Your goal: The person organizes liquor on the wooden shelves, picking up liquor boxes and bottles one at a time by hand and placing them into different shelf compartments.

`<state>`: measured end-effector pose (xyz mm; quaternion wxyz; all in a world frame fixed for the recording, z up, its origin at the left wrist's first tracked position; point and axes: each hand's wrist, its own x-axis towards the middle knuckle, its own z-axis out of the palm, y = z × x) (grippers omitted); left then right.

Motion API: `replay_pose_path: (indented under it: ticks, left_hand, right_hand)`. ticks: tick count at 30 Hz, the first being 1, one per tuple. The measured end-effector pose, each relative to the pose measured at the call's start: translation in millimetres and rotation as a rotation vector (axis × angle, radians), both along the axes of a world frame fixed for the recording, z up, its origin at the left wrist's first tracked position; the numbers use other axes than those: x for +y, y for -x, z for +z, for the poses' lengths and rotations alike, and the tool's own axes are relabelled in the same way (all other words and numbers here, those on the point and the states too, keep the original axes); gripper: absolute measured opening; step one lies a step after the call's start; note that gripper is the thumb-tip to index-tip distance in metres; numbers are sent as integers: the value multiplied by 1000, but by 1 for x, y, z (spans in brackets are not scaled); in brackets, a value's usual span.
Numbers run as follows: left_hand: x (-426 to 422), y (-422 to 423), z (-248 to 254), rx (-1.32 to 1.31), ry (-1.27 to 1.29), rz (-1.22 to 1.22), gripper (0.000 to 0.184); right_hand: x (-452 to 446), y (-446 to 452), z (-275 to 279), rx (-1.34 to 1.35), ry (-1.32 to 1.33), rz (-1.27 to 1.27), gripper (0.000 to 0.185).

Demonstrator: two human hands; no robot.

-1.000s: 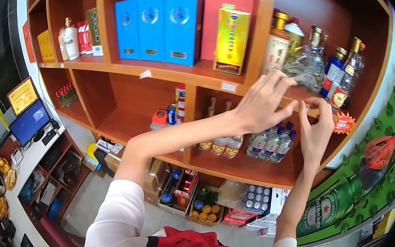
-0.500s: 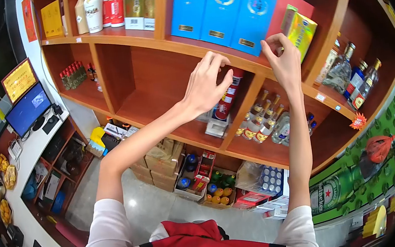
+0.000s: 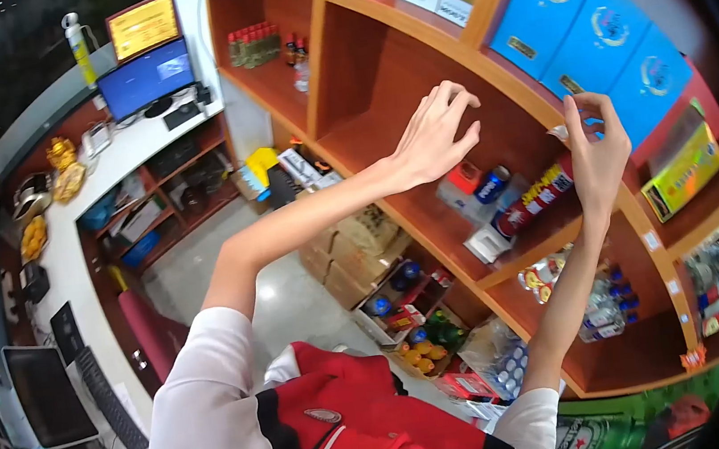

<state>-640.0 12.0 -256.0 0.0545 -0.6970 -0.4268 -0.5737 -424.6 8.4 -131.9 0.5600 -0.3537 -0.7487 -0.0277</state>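
Note:
My left hand (image 3: 441, 132) is raised in front of an upper shelf compartment, its fingers loosely bent and apart, with nothing in it. My right hand (image 3: 598, 146) is at the shelf edge, just below the blue boxes (image 3: 605, 33). Its thumb and fingers curl together; whether something small is between them I cannot make out. A small whitish patch shows beside the thumb. Right of that hand, a yellow-green box (image 3: 686, 175) leans by a red box (image 3: 679, 118). Below the hands are a red cylinder (image 3: 536, 198), a blue can (image 3: 492, 184) and a small white box (image 3: 488, 246).
Wooden shelving (image 3: 408, 34) fills the right side, with bottles (image 3: 603, 307) in a lower compartment. Floor cartons (image 3: 351, 261) and fruit (image 3: 425, 357) stand beneath it. At left, a white counter (image 3: 80, 218) carries a monitor (image 3: 146, 82) and a keyboard (image 3: 107, 399).
The view has turned left, so the shelves shift right and more of the counter shows. My right hand has moved leftward along the blue boxes, away from the yellow-green box. My left hand stays raised.

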Motion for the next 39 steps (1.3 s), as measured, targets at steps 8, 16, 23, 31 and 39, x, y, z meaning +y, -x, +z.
replay_pose_path:
  ticks: [8, 16, 23, 31, 39]
  left_hand:
    - [-2, 82, -78, -71, 235, 180, 29]
    - [-28, 182, -251, -236, 710, 284, 29]
    - [-92, 308, -444, -493, 961, 359, 17]
    - [-38, 458, -401, -722, 867, 394, 19]
    - [144, 503, -338, -699, 661, 210, 22]
  right_hand:
    - [30, 34, -34, -41, -11, -10, 16]
    - [21, 67, -118, 99, -134, 45, 5]
    - [-8, 179, -236, -114, 259, 158, 15]
    - [5, 381, -349, 196, 1231, 353, 19]
    - [63, 523, -367, 139, 1223, 430, 20]
